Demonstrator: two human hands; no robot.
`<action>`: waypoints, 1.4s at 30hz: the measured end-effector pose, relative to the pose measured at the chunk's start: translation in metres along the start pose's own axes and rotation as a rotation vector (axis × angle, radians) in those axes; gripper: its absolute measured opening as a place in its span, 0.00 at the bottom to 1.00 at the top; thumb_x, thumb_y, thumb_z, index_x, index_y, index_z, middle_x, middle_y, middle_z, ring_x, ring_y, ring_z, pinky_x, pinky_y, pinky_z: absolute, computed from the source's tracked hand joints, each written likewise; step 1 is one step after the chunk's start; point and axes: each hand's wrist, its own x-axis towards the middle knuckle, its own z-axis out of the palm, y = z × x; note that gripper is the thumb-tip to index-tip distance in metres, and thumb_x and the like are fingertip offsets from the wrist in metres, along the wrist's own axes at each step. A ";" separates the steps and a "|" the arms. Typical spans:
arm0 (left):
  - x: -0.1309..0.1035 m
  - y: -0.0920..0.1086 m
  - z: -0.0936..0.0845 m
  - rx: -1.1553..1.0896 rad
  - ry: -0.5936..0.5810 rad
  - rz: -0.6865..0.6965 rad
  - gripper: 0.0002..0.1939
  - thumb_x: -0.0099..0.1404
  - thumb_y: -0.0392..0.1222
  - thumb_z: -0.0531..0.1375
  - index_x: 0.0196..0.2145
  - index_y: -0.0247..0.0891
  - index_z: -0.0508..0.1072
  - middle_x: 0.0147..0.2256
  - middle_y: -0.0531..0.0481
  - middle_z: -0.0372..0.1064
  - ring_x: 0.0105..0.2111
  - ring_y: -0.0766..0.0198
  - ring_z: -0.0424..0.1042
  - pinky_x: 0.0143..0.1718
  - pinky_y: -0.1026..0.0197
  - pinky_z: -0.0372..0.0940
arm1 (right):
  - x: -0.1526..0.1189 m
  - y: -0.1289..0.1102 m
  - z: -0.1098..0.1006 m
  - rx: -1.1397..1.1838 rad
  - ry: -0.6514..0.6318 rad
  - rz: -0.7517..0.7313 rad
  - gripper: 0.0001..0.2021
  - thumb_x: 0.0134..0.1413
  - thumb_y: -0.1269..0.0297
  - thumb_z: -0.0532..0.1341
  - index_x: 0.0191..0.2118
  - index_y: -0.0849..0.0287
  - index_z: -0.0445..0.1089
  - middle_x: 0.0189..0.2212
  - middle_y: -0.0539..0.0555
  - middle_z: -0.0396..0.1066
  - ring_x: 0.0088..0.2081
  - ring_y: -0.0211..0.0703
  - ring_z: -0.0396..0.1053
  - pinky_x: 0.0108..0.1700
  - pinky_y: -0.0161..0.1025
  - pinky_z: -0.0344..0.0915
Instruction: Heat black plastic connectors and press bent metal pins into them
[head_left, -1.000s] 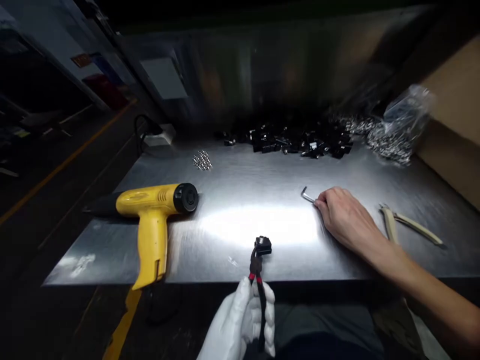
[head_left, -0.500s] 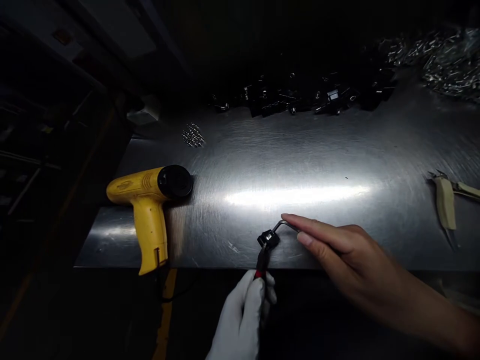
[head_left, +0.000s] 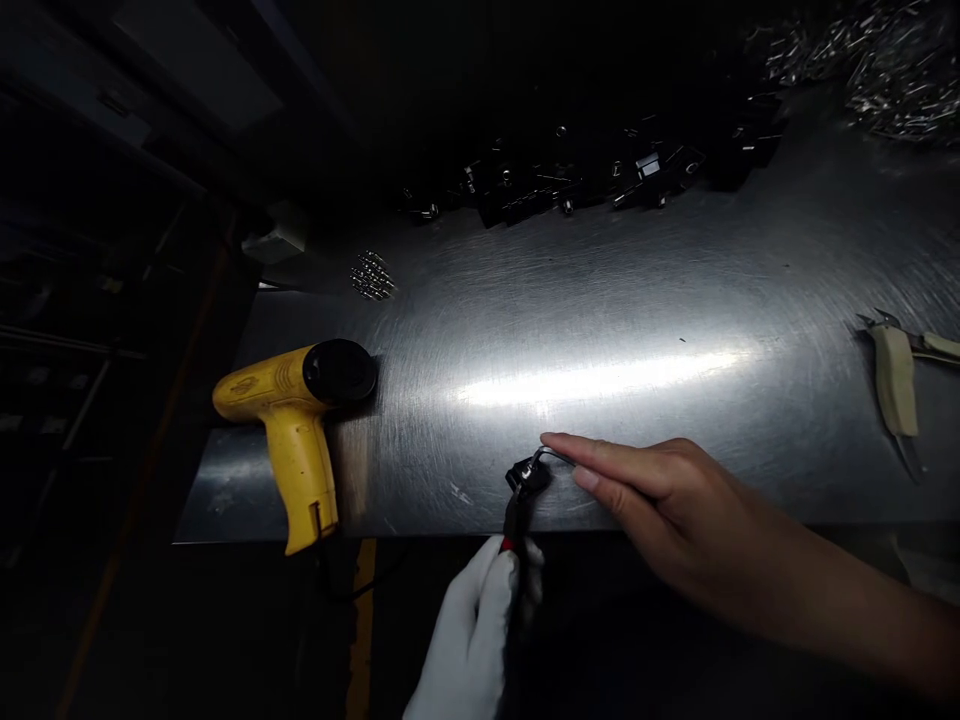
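Note:
My left hand point(head_left: 476, 625), in a white glove, is closed round a dark tool with a red part point(head_left: 511, 525) at the table's front edge. The tool's tip meets a small black piece point(head_left: 534, 480) with a shiny metal bit in it. My bare right hand point(head_left: 660, 500) pinches a thin bent metal rod point(head_left: 556, 454) between thumb and forefinger. The rod's bent end touches the black piece from above. The rest of the rod is hidden under my fingers.
A yellow heat gun point(head_left: 292, 400) lies at the left of the metal table point(head_left: 600, 300). Pliers point(head_left: 895, 380) lie at the right. Small metal parts point(head_left: 372, 275), black pieces point(head_left: 517, 190) and a shiny heap point(head_left: 900, 90) are farther back.
The rod's bent end has moved left and down onto the metal bit of the black piece. My right hand has shifted left with it. The view has tilted slightly.

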 end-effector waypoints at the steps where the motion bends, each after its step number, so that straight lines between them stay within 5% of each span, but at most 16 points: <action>1: 0.000 -0.002 -0.001 0.027 0.011 0.017 0.17 0.65 0.59 0.61 0.37 0.43 0.77 0.37 0.45 0.77 0.46 0.50 0.73 0.45 0.56 0.70 | -0.001 -0.001 0.000 0.007 -0.001 0.003 0.22 0.74 0.61 0.50 0.69 0.44 0.60 0.15 0.41 0.59 0.13 0.37 0.58 0.15 0.35 0.63; 8: 0.003 -0.008 -0.012 0.078 -0.090 0.033 0.22 0.66 0.63 0.59 0.30 0.40 0.75 0.26 0.49 0.70 0.29 0.59 0.68 0.34 0.59 0.69 | 0.000 -0.003 0.004 0.001 0.057 -0.070 0.21 0.72 0.65 0.53 0.67 0.46 0.63 0.29 0.46 0.78 0.21 0.39 0.72 0.25 0.39 0.75; 13: 0.006 -0.003 -0.010 0.028 -0.143 0.026 0.23 0.64 0.64 0.60 0.28 0.40 0.72 0.24 0.50 0.66 0.26 0.62 0.63 0.28 0.61 0.64 | 0.000 0.000 0.007 -0.036 0.040 -0.090 0.22 0.73 0.66 0.52 0.68 0.46 0.61 0.19 0.42 0.71 0.15 0.36 0.64 0.18 0.34 0.68; 18: 0.013 -0.007 -0.009 -0.035 -0.174 -0.017 0.25 0.67 0.64 0.57 0.26 0.39 0.71 0.23 0.49 0.66 0.24 0.63 0.60 0.26 0.61 0.61 | -0.001 0.001 0.009 -0.045 0.038 -0.086 0.22 0.74 0.64 0.51 0.68 0.42 0.59 0.27 0.42 0.76 0.20 0.34 0.69 0.26 0.34 0.72; 27: 0.013 -0.009 -0.009 -0.222 -0.259 -0.183 0.27 0.67 0.65 0.56 0.32 0.35 0.75 0.22 0.49 0.66 0.21 0.67 0.61 0.22 0.63 0.58 | -0.002 0.002 0.013 -0.101 0.072 -0.171 0.24 0.71 0.70 0.52 0.68 0.49 0.60 0.23 0.46 0.74 0.27 0.43 0.75 0.29 0.38 0.75; 35: 0.016 -0.027 -0.004 -0.413 -0.312 -0.280 0.26 0.66 0.65 0.58 0.33 0.35 0.73 0.23 0.51 0.64 0.19 0.70 0.59 0.19 0.67 0.53 | -0.005 -0.005 0.017 -0.052 0.044 -0.134 0.23 0.74 0.70 0.51 0.69 0.50 0.58 0.23 0.41 0.68 0.20 0.30 0.64 0.26 0.31 0.67; 42: 0.018 -0.048 0.009 -0.557 -0.339 -0.319 0.33 0.63 0.74 0.54 0.32 0.36 0.68 0.20 0.55 0.59 0.16 0.71 0.57 0.16 0.68 0.53 | -0.008 -0.001 0.030 -0.037 0.109 -0.154 0.22 0.74 0.69 0.51 0.69 0.51 0.58 0.29 0.45 0.74 0.26 0.33 0.70 0.29 0.35 0.71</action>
